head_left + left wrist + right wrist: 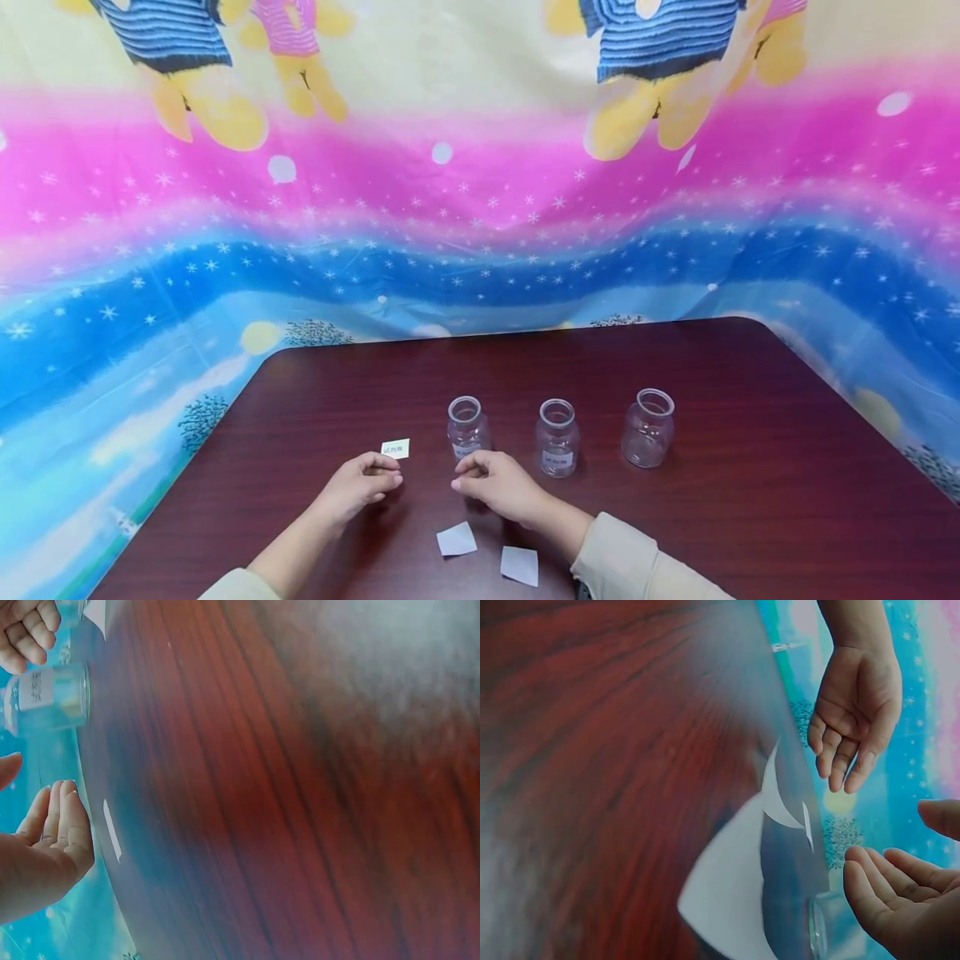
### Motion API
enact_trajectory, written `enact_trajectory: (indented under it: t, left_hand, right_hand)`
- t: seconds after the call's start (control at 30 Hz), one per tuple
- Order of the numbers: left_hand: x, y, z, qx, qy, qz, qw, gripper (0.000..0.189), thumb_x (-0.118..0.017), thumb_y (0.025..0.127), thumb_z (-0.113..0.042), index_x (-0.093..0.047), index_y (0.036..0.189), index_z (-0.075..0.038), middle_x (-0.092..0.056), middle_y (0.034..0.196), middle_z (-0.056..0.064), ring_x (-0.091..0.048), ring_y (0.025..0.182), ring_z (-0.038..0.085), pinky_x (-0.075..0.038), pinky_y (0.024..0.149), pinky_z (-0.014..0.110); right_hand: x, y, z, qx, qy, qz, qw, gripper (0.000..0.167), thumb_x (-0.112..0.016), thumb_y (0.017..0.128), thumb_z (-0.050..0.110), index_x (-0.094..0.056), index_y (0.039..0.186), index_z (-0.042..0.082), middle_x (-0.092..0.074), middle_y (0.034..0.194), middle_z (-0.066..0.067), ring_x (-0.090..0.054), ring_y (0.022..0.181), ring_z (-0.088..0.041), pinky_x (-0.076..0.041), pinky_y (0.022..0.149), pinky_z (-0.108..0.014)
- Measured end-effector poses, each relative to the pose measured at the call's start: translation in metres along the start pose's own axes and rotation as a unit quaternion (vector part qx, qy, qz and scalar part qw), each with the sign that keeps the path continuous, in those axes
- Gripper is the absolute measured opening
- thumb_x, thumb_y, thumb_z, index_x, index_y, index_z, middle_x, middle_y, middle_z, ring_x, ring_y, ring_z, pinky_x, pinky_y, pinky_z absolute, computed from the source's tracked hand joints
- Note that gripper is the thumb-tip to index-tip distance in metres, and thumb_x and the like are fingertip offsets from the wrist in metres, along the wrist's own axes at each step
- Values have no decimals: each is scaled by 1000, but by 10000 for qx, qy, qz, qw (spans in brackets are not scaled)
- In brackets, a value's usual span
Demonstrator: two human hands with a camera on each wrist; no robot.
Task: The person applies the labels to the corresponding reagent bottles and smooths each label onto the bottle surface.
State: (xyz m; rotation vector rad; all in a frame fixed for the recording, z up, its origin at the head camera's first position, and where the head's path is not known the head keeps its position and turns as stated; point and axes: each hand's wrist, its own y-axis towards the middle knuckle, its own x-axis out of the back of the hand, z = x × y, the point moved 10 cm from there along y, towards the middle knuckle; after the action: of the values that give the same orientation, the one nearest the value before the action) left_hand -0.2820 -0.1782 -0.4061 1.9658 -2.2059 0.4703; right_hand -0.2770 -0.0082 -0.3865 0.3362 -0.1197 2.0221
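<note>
My left hand (358,490) hovers over the table just in front of a small printed label (396,448), its fingers loosely bent and nothing between them. In the left wrist view the thumb and fingers of that left hand (52,851) stand apart. My right hand (504,487) is held in front of the leftmost glass jar (467,414) and partly hides the label on it. The right wrist view shows the right hand (907,896) with relaxed fingers and no object in it. A middle glass jar (557,425) bears a printed label (557,460).
A third glass jar (647,433), with no label visible, stands to the right. Two white paper pieces, one left (456,540) and one right (520,567), lie near the front of the dark wooden table (720,517). A patterned curtain (480,183) hangs behind.
</note>
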Motion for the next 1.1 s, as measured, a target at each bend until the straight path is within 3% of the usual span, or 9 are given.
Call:
enact_trajectory:
  t: [0.13,0.23,0.47,0.73,1.1]
  left_hand:
    - [10,4,4,-150,84,-145,9997,32,-63,74,-14,-52,95,8,-59,84,8,-57,76,16,-46,67,34]
    - [18,7,8,-85,174,-363,9992,29,-63,73,-15,-54,92,6,-58,81,7,-56,74,16,-46,66,33]
    - [35,12,18,456,194,-926,9945,25,-59,75,-6,-53,95,8,-58,82,7,-56,77,21,-46,68,36]
    - [43,22,24,525,295,-1021,9930,26,-56,75,-4,-52,97,9,-58,82,7,-55,75,20,-45,67,34]
    - [47,33,25,631,501,-1000,9917,28,-57,77,-6,-50,99,10,-57,85,10,-54,78,21,-46,69,35]
  right_hand:
    - [-8,8,-7,-101,77,-70,9999,27,-61,77,13,-56,96,-6,-60,79,-5,-56,70,-16,-47,60,-33]
    - [-14,13,-9,-106,23,-119,9999,27,-62,77,12,-56,96,-6,-59,78,-4,-55,68,-16,-47,58,-31]
    - [-25,23,-6,-81,-141,-140,9998,27,-62,76,11,-55,95,-7,-59,78,-5,-54,66,-12,-44,54,-23]
    - [-37,37,-6,-111,-452,-248,9986,29,-64,73,11,-55,95,-5,-58,80,-7,-55,73,-18,-45,60,-27]
    - [-52,59,-17,-381,-278,-470,9978,36,-65,72,8,-50,102,-8,-57,90,-17,-55,83,-28,-45,66,-34]
